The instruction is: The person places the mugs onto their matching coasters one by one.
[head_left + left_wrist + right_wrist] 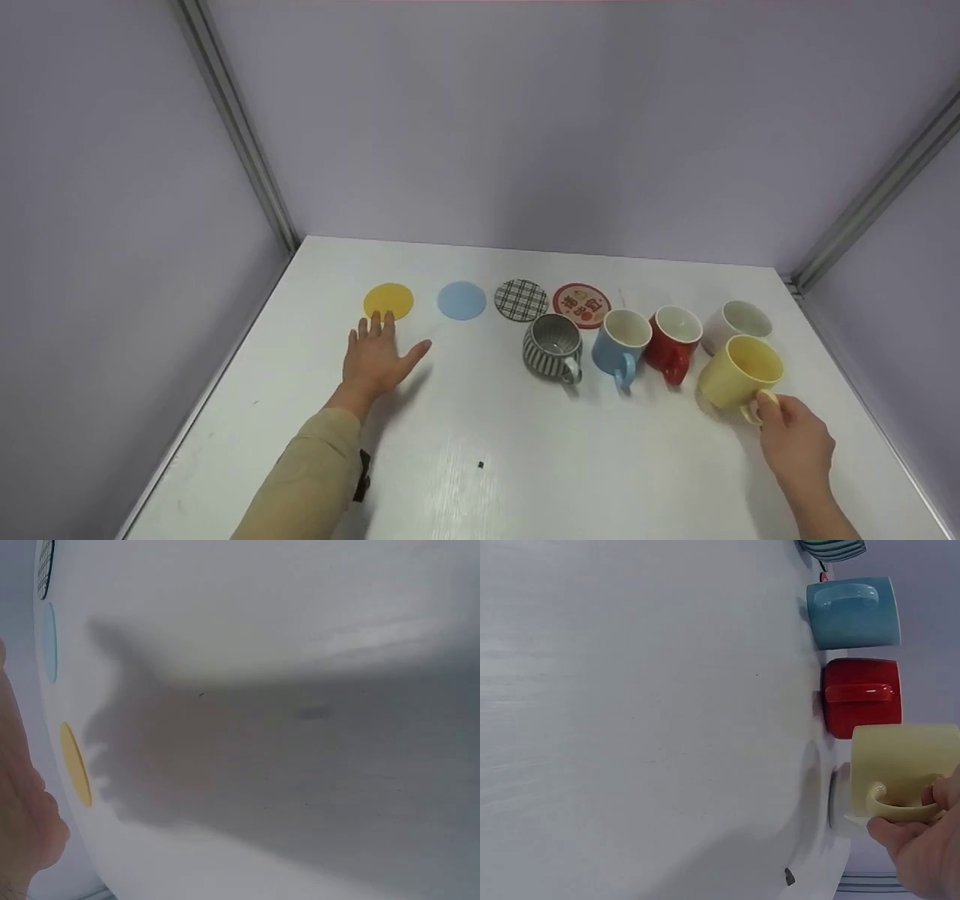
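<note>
My right hand's (799, 442) fingers (772, 414) pinch the yellow mug's (735, 379) handle (896, 814) at the worktop's (570, 465) right, nearer than the white mug (742, 319); my left hand (373, 360) is spread, empty. Likely ceramic: rigid, fairly heavy, smooth, chippable; the handle seems the surest hold.

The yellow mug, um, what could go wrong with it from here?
Two possible risks. First, the right grip holds the yellow mug only by its handle, so it might tilt or swing if that hold slips. Second, the white mug and the red mug stand close by, so a sideways or forward move could knock into one of them.
</note>
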`<state>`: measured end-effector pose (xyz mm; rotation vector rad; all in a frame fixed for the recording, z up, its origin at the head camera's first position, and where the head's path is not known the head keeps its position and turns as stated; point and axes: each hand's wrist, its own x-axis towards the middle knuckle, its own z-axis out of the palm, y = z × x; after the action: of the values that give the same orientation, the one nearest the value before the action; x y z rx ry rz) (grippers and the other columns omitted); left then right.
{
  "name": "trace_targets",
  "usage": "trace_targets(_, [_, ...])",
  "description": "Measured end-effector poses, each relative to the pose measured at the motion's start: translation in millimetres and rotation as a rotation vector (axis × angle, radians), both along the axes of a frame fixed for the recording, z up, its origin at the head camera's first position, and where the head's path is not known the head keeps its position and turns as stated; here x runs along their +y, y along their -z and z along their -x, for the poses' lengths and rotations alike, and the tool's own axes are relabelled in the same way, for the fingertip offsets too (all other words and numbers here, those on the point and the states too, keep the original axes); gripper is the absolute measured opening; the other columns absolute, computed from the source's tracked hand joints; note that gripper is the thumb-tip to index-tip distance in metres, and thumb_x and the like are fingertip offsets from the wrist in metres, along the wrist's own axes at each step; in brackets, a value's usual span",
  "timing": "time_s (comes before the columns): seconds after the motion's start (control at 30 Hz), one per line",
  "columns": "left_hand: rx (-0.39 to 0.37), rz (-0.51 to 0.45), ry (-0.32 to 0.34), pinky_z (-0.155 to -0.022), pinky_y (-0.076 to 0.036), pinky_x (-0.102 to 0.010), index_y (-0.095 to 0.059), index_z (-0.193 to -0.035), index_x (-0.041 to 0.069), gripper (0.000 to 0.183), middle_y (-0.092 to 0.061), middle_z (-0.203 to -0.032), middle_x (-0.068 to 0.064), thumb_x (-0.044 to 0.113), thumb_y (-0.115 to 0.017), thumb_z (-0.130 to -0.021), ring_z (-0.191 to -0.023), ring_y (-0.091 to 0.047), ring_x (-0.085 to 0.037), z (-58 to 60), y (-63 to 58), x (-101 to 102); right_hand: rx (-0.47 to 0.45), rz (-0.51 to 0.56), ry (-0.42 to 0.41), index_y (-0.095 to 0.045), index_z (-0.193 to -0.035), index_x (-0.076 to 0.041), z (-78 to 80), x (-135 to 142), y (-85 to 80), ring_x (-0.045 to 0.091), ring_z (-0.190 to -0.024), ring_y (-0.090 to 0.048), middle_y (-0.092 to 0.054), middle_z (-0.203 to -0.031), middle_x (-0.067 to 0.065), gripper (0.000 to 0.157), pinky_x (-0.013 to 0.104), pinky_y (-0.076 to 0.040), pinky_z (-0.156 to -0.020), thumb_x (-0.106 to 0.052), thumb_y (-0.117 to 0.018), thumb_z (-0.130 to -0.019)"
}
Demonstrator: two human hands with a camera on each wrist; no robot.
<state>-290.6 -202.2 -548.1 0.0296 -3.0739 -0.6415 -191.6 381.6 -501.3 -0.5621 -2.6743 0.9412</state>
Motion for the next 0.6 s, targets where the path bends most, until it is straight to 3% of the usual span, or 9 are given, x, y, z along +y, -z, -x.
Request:
trace_targets(0.1, [-0.003, -0.056, -0.037, -0.130, -0.008, -0.061, -0.021, -0.164, -0.009, 0.104, -0.021, -0.169, -0.033, 0.070, -0.047, -0.102, -0.157, -0.014, -0.054, 7.1, 2.6, -9.5, -0.001, 0.006, 0.010, -0.068, -0.124, 0.007, -1.8, -3.2, -7.3, 0.022, -0.080, -0.069, -0.076, -0.107, 0.025, 0.048, 0.029, -0.048, -0.062, -0.035, -0.047, -0.112])
trace_targets(0.23, [-0.020, -0.090, -0.054, -0.129, -0.009, -0.063, -0.021, -0.163, -0.012, 0.101, -0.021, -0.168, -0.036, 0.066, -0.048, -0.104, -0.156, -0.015, -0.057, 11.7, 7.4, -20.3, -0.008, 0.031, 0.016, -0.068, -0.126, 0.005, -4.9, -7.5, -15.6, 0.004, -0.075, -0.065, -0.076, -0.115, 0.024, 0.051, 0.024, -0.049, -0.060, -0.039, -0.047, -0.112])
trace_targets(0.6, [-0.031, -0.043, -0.021, -0.128, -0.009, -0.066, -0.027, -0.164, -0.007, 0.090, -0.021, -0.170, -0.032, 0.060, -0.047, -0.107, -0.155, -0.014, -0.059, 13.9, 19.9, -35.0, 0.023, 0.099, 0.020, -0.071, -0.128, 0.001, -13.2, -30.1, -44.3, -0.008, -0.069, -0.063, -0.078, -0.114, 0.019, 0.054, 0.026, -0.055, -0.052, -0.046, -0.051, -0.110])
